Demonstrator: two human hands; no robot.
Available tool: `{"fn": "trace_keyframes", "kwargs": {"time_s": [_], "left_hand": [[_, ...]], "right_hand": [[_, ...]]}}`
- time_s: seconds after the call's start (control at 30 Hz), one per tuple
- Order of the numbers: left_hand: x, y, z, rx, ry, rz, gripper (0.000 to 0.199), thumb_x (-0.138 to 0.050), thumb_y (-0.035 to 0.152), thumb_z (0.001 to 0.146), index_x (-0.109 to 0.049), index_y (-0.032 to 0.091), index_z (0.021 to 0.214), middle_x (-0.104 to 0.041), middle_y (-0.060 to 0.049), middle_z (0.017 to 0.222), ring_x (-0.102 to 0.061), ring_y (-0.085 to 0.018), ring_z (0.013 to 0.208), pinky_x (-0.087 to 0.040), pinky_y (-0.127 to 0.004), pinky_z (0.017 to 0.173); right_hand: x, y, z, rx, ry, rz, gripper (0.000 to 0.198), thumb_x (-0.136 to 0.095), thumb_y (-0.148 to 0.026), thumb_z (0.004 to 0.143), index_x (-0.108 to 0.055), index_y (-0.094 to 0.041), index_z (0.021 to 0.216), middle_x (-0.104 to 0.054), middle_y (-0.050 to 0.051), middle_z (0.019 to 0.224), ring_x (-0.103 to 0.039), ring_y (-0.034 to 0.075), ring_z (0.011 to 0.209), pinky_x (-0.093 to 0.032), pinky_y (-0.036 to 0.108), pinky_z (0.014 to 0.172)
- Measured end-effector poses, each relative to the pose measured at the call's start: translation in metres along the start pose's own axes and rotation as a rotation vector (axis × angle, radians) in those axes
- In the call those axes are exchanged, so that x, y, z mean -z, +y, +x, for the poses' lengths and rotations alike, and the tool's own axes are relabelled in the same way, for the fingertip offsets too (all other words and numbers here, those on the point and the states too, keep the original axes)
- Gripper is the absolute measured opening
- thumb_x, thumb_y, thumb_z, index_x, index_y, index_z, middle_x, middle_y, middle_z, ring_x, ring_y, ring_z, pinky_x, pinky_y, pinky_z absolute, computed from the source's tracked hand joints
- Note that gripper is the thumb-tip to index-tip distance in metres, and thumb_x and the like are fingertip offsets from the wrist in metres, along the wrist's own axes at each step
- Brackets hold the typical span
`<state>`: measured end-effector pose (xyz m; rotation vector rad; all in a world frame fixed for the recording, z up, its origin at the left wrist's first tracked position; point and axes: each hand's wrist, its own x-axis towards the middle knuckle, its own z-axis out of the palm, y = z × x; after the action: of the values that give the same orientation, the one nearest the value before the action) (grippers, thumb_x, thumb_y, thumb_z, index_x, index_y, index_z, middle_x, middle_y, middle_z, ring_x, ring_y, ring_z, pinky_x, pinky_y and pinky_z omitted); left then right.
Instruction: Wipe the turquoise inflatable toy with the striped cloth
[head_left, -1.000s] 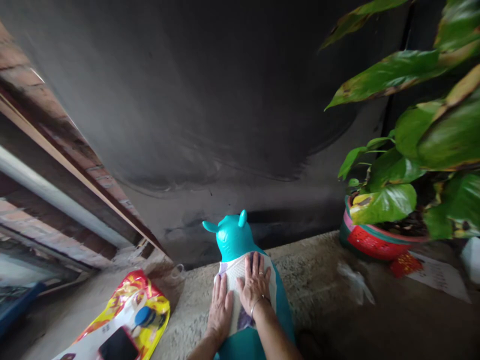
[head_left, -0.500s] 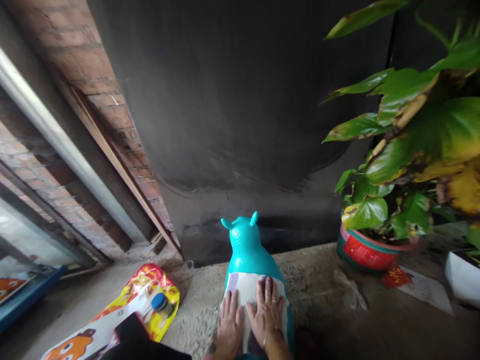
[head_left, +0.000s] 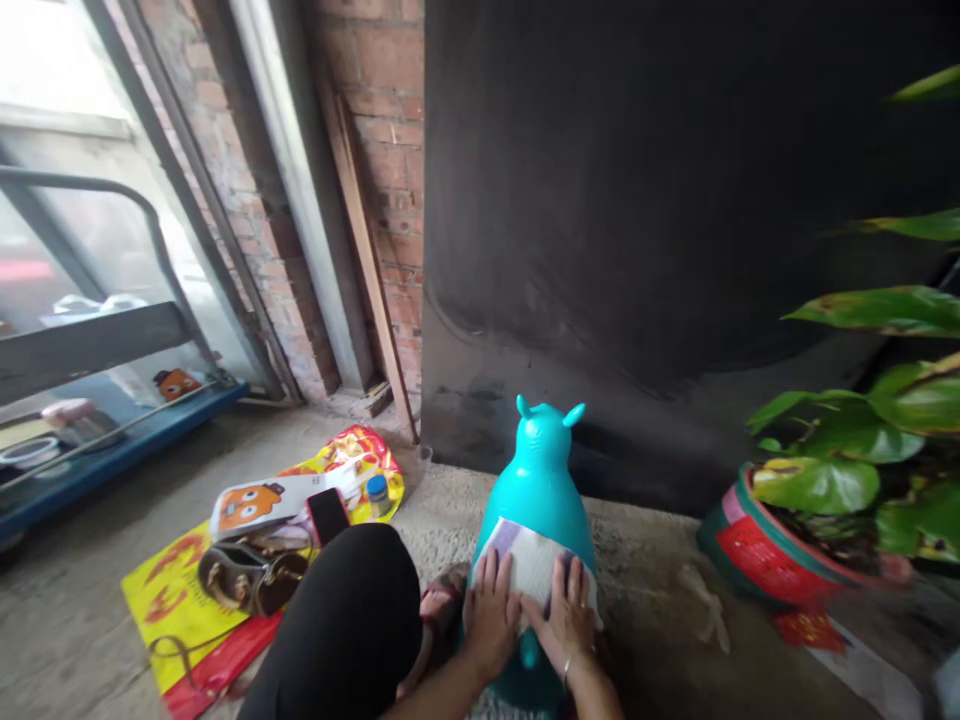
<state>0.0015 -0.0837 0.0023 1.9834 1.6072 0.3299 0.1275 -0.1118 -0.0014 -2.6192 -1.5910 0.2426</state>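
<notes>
A turquoise inflatable animal toy with two small ears stands low before me, its head toward the dark panel. Across its back lies a white cloth with purple patches. My left hand rests flat on the left part of the cloth, fingers stretched forward. My right hand, with a ring and a bracelet, presses flat on the right part, its fingers spread and its thumb close to my left hand. A small turquoise knob shows on the toy between my wrists.
Left, a yellow and red plastic bag lies under a handbag, a phone and a blue-lidded jar. A blue cart stands beyond. A potted plant is at right; the dark panel rises ahead.
My view has swung left, bringing in the handbag, phone and cart. Both hands have come back toward the toy's near end, and the cloth's far edge now lies slanted.
</notes>
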Motion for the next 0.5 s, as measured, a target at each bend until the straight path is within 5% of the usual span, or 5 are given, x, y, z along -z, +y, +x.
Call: {"fn": "trace_keyframes", "kwargs": {"time_s": [0.27, 0.5], "left_hand": [[-0.010, 0.002, 0.024, 0.094, 0.045, -0.088, 0.054, -0.030, 0.033, 0.092, -0.026, 0.028, 0.145, -0.014, -0.002, 0.159, -0.014, -0.025, 0.146, -0.019, -0.056, 0.116], [0.009, -0.001, 0.105, 0.141, -0.095, -0.266, 0.056, -0.027, 0.038, 0.093, -0.020, 0.027, 0.148, -0.008, -0.004, 0.160, -0.006, -0.027, 0.147, -0.013, -0.060, 0.115]], "right_hand": [[-0.022, 0.004, 0.017, 0.089, 0.195, -0.074, 0.074, -0.034, -0.060, 0.088, -0.032, -0.011, 0.144, -0.021, 0.019, 0.153, -0.016, 0.037, 0.140, -0.033, 0.055, 0.102], [-0.005, -0.032, 0.088, 0.108, 0.248, -0.127, 0.066, -0.033, -0.051, 0.090, -0.033, -0.014, 0.144, -0.011, 0.019, 0.155, -0.008, 0.041, 0.140, -0.025, 0.063, 0.102]]}}
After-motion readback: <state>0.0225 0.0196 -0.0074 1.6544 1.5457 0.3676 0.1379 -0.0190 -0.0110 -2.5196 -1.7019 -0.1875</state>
